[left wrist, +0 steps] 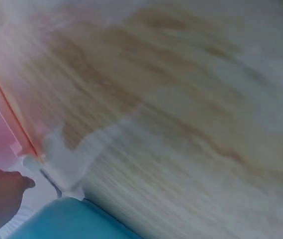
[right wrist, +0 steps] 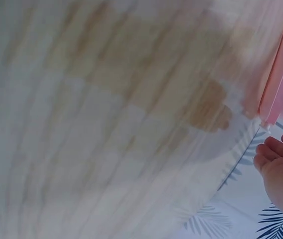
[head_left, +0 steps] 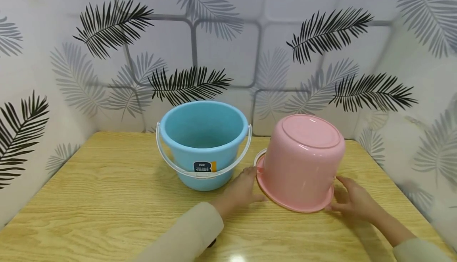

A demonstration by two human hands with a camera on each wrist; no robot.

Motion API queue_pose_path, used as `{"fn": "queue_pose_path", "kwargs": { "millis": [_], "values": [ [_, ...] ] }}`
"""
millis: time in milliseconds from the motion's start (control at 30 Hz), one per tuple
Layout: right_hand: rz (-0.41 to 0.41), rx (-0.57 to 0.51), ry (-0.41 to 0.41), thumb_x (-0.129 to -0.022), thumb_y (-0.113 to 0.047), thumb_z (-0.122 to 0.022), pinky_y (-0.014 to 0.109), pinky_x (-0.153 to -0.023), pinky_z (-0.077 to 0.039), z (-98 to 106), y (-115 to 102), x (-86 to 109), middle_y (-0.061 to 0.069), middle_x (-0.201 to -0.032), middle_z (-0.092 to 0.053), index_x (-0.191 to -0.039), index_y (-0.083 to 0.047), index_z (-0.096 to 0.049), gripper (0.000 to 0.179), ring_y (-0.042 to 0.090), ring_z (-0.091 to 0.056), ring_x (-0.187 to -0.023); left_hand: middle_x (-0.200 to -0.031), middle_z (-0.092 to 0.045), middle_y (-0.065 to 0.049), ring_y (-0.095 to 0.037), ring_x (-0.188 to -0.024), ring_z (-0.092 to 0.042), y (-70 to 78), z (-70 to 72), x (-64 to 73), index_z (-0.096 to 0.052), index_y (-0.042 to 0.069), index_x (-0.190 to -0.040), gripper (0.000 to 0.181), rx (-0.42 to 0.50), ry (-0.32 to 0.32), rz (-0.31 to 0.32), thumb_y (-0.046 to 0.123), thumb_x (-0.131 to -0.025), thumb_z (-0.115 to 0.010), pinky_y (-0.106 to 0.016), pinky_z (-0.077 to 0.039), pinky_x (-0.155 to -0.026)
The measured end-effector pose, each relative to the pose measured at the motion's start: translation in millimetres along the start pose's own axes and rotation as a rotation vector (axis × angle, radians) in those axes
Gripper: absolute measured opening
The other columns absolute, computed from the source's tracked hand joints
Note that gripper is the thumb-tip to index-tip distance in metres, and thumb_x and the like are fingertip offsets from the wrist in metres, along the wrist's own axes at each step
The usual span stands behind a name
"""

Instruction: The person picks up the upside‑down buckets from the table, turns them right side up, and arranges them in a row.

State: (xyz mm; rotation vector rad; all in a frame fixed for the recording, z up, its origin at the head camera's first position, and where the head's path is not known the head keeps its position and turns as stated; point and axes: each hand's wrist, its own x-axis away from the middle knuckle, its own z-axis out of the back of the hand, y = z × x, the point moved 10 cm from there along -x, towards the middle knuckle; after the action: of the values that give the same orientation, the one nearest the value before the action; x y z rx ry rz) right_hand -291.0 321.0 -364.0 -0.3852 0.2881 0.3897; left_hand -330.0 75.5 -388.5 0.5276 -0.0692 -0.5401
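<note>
A pink bucket (head_left: 303, 166) stands upside down on the right, its base up and leaning a little. Its white handle (head_left: 260, 155) shows at the rim's left. My left hand (head_left: 240, 190) is at the left side of the pink rim, thumb and fingers spread. On the other side, my right hand (head_left: 357, 200) is beside the rim, fingers loosely extended; in the right wrist view these fingers (right wrist: 278, 149) look uncurled. Whether the rim touches the table all round I cannot tell. A light blue bucket (head_left: 205, 166) stands upright left of the pink one, its white handle hanging in front.
Both buckets are on a wood-grain table (head_left: 107, 198). Behind it rises a wall (head_left: 228, 55) with a leaf pattern, and more wall stands at both sides. A small dark object (head_left: 212, 243) shows partly beside the left sleeve.
</note>
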Motion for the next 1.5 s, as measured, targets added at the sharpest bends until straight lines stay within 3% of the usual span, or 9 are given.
{"fn": "queue_pose_path", "kwargs": {
  "millis": [167,367,500,600,667,833,1100,1333,1500],
  "values": [
    [-0.037,-0.015,-0.072,-0.053,-0.03,-0.088,0.064,-0.087,-0.04,-5,8,-4.8,0.045,-0.118,-0.046,-0.126,0.023,-0.036,0.105,0.059,-0.046,-0.108,-0.148,-0.033,-0.017,-0.032,-0.137,-0.033,3.0,4.4,-8.3,-0.025,0.002,-0.145,0.099,0.185,0.028,-0.011,0.038,-0.071,-0.08,-0.044,-0.031,-0.112],
    [-0.07,-0.082,-0.121,-0.053,-0.03,-0.089,0.063,-0.09,-0.04,-12,15,-9.9,0.044,-0.12,-0.047,-0.125,0.025,-0.034,0.106,0.056,-0.046,-0.111,-0.147,-0.033,-0.021,-0.034,-0.137,-0.031,6.2,4.6,-13.8,-0.021,-0.004,-0.144,0.106,0.249,0.03,0.005,0.032,-0.066,-0.084,-0.045,-0.03,-0.112],
    [-0.058,-0.137,-0.131,-0.054,-0.031,-0.089,0.032,-0.099,-0.041,-15,14,-11.8,0.035,-0.121,-0.053,-0.128,0.018,-0.038,0.102,0.048,-0.049,-0.114,-0.149,-0.027,-0.024,-0.036,-0.14,-0.025,4.7,1.2,-14.8,-0.019,-0.007,-0.144,0.108,0.255,0.01,0.023,0.03,-0.066,-0.084,-0.046,-0.026,-0.114],
    [-0.037,-0.175,-0.139,-0.055,-0.032,-0.089,0.004,-0.094,-0.027,-18,13,-13.3,0.027,-0.123,-0.056,-0.13,0.011,-0.041,0.099,0.042,-0.048,-0.117,-0.15,-0.024,-0.025,-0.036,-0.141,-0.021,2.3,-2.3,-15.8,-0.017,-0.008,-0.144,0.109,0.261,-0.005,0.041,0.029,-0.066,-0.084,-0.045,-0.024,-0.115],
    [-0.045,-0.19,-0.156,-0.056,-0.031,-0.089,-0.003,-0.091,-0.018,-20,14,-13.5,0.028,-0.126,-0.053,-0.132,0.012,-0.037,0.101,0.043,-0.045,-0.119,-0.151,-0.023,-0.024,-0.034,-0.142,-0.02,0.8,-5.1,-16.9,-0.016,-0.007,-0.145,0.11,0.275,-0.015,0.056,0.029,-0.066,-0.084,-0.045,-0.023,-0.115],
    [-0.086,-0.189,-0.207,-0.058,-0.03,-0.088,0.002,-0.092,-0.024,-24,17,-13.9,0.033,-0.13,-0.045,-0.135,0.014,-0.027,0.107,0.044,-0.042,-0.122,-0.147,-0.032,-0.022,-0.031,-0.137,-0.03,-1.7,-7.3,-20.4,-0.021,-0.006,-0.143,0.106,0.261,-0.009,0.087,0.03,-0.066,-0.084,-0.041,-0.027,-0.114],
    [-0.09,-0.133,-0.249,-0.059,-0.031,-0.087,0.022,-0.088,-0.043,-28,15,-13.8,0.032,-0.13,-0.046,-0.137,0.013,-0.023,0.11,0.039,-0.049,-0.116,-0.136,-0.047,-0.019,-0.035,-0.133,-0.037,13.5,-5.5,-22.5,-0.04,-0.004,-0.135,0.086,0.224,0.025,-0.064,0.024,-0.066,-0.083,-0.044,-0.02,-0.116],
    [-0.097,-0.086,-0.245,-0.057,-0.036,-0.087,0.041,-0.088,-0.046,-28,14,-13.1,0.034,-0.128,-0.048,-0.137,0.014,-0.024,0.113,0.04,-0.052,-0.113,-0.14,-0.045,-0.015,-0.037,-0.138,-0.027,6.5,-5.7,-17.4,-0.037,0.0,-0.138,0.092,0.257,0.013,0.007,0.025,-0.064,-0.085,-0.045,-0.024,-0.115],
    [-0.114,-0.059,-0.242,-0.056,-0.041,-0.086,0.052,-0.091,-0.043,-27,16,-10.4,0.033,-0.126,-0.05,-0.137,0.013,-0.028,0.113,0.042,-0.053,-0.112,-0.133,-0.051,-0.017,-0.034,-0.132,-0.037,6.1,-5.7,-16.0,-0.044,-0.001,-0.132,0.086,0.233,0.026,-0.002,0.025,-0.061,-0.087,-0.04,-0.034,-0.11]
  ]
}}
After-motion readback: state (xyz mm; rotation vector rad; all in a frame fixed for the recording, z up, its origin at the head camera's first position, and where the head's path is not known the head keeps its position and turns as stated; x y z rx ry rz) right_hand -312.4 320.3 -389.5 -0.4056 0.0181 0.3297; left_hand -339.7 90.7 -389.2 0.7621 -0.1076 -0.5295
